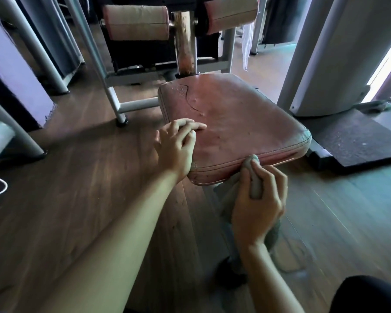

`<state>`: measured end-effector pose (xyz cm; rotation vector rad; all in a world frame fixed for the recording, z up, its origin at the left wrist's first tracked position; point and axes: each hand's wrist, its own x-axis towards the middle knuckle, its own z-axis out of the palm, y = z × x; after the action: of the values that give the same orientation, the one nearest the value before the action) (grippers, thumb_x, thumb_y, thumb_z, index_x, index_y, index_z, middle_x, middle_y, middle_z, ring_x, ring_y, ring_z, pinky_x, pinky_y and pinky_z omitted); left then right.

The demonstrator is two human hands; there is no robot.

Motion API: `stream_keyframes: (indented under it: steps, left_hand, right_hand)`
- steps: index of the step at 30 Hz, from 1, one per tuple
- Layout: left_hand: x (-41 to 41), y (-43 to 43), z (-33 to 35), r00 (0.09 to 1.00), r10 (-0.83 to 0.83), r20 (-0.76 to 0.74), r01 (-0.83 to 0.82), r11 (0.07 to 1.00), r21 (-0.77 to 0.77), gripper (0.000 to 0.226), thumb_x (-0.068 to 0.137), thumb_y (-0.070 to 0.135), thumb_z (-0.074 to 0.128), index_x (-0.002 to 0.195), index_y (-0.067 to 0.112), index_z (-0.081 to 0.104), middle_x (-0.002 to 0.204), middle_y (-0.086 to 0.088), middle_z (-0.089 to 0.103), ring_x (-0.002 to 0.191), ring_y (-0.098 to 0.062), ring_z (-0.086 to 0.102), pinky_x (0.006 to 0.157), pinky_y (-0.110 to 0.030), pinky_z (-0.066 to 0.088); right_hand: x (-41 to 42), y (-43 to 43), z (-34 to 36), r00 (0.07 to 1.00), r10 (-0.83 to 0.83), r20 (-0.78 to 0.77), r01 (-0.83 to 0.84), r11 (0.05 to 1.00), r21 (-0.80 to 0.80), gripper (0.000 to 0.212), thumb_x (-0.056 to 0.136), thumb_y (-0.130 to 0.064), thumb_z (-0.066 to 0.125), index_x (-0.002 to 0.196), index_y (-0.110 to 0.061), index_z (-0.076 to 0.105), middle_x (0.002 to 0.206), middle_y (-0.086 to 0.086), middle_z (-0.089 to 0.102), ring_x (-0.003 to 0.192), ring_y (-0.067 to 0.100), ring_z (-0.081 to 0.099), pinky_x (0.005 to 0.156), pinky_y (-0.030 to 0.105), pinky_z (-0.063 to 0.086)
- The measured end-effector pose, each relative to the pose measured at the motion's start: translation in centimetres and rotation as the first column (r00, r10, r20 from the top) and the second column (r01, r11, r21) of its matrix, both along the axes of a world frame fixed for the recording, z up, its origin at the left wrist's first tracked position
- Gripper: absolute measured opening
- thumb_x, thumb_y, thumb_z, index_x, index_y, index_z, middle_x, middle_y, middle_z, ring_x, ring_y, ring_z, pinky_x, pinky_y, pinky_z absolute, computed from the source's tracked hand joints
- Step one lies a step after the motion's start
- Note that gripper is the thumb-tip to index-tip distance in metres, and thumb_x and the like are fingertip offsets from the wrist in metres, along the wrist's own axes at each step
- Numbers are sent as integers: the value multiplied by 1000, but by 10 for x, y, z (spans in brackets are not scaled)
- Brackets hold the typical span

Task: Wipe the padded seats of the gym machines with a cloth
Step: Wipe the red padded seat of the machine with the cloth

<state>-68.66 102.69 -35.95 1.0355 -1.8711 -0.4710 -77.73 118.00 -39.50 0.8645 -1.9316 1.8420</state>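
Dark wood-plank floor; grey metal frames; black rubber mat; daylight at right.

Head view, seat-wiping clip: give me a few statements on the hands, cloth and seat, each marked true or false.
1. The right hand grips a grey cloth against the seat at its near edge. True.
2. The left hand holds a spray bottle. False: it holds nothing and rests on the seat's near left corner.
3. The cloth lies spread across the seat's middle. False: it is bunched in the right hand at the edge.
4. Two padded rollers sit behind the seat. True.
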Motion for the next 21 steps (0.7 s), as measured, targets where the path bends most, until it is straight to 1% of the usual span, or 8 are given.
stream_keyframes:
  steps: [1, 4, 6, 10, 12, 14, 17, 21]
  left_hand:
    - [0, 0, -1, 1000, -4, 2, 4, 1000, 5, 43, 94, 41, 33, 105, 43, 75, 122, 18, 62, 124, -14, 52, 113, -59, 26]
    - [0, 0, -1, 1000, -14, 11, 13, 1000, 13, 43, 93, 44, 33, 106, 43, 74, 123, 18, 62, 126, -13, 49, 115, -59, 24]
    - [0, 2, 0, 1000, -11, 13, 11, 1000, 19, 44, 92, 46, 34, 107, 44, 74, 124, 18, 61, 126, -13, 48, 115, -59, 24]
    - [0, 2, 2, 1000, -22, -3, 22, 1000, 21, 42, 90, 46, 36, 106, 43, 75, 122, 16, 63, 126, -16, 51, 113, -60, 29]
    - [0, 0, 2, 999, -35, -12, 35, 999, 10, 39, 90, 44, 39, 105, 43, 75, 121, 15, 64, 125, -17, 54, 111, -60, 33]
    - [1, -1, 2, 999, -40, -13, 40, 999, 6, 37, 90, 44, 41, 105, 44, 75, 121, 15, 63, 125, -17, 54, 111, -58, 32]
    - [2, 1, 3, 999, -38, -1, 38, 999, 25, 37, 88, 47, 41, 106, 45, 74, 122, 18, 62, 127, -15, 51, 114, -55, 29]
    - [1, -1, 3, 998, -57, -26, 58, 998, 37, 31, 86, 48, 45, 103, 50, 72, 119, 20, 61, 126, -16, 53, 114, -56, 31]
  right_hand:
    - [9, -2, -2, 1000, 22, -20, -21, 1000, 3, 11, 89, -20, 77, 98, -13, 77, 105, 4, 68, 94, 24, 64, 80, 49, 52]
    - [18, 4, -7, 965, 175, -198, -156, 982, 106, 10, 87, -20, 79, 95, -15, 78, 104, 0, 70, 93, 20, 63, 80, 38, 47]
    - [2, 10, -8, 949, 196, -247, -171, 978, 120, 9, 87, -20, 80, 94, -16, 79, 103, -1, 71, 93, 21, 64, 81, 40, 48]
    - [-5, 5, -5, 998, 32, -53, -31, 999, 20, 7, 88, -18, 78, 93, -13, 76, 102, 0, 70, 93, 25, 63, 82, 46, 49]
    - [12, 0, -5, 1000, 14, 0, -14, 1000, 18, 8, 88, -20, 79, 90, -13, 75, 102, 0, 70, 92, 24, 63, 85, 36, 47]
    - [17, 2, -9, 991, 97, -92, -91, 994, 66, 8, 86, -20, 81, 89, -14, 76, 101, -1, 71, 92, 22, 63, 85, 30, 42]
    - [-12, 12, -10, 957, 161, -242, -132, 982, 132, 7, 87, -23, 81, 89, -17, 78, 101, -3, 72, 92, 20, 63, 80, 36, 42]
    - [-16, 10, -7, 994, 45, -104, -39, 997, 61, 7, 88, -21, 80, 87, -14, 77, 100, 1, 72, 91, 25, 63, 80, 41, 46]
